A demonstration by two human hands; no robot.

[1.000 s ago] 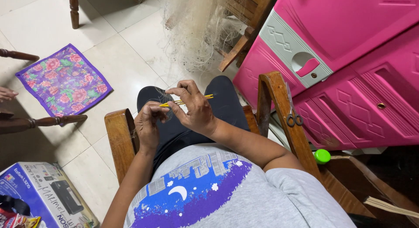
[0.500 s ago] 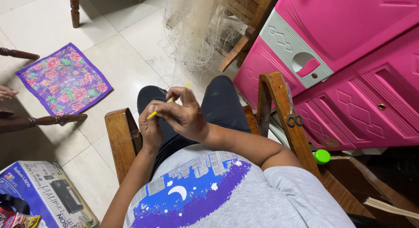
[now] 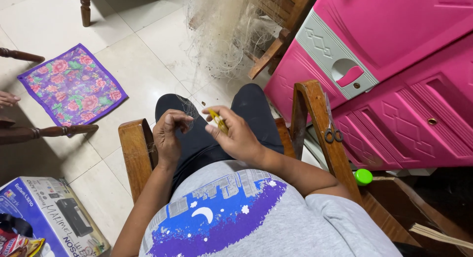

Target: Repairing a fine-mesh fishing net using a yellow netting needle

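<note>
Right hand (image 3: 240, 135): gripping a yellow netting needle (image 3: 217, 121) over the lap, fingers closed round it.
Left hand (image 3: 169, 134): pinching fine net thread (image 3: 188, 109), fingertips closed.
Nearby: scissors (image 3: 331, 120) hanging on the wooden chair arm (image 3: 315, 119).

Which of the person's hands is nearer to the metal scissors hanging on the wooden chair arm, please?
Right. The right hand, holding a slim yellow tool, sits closer to the metal scissors; the left hand lies farther away.
</note>
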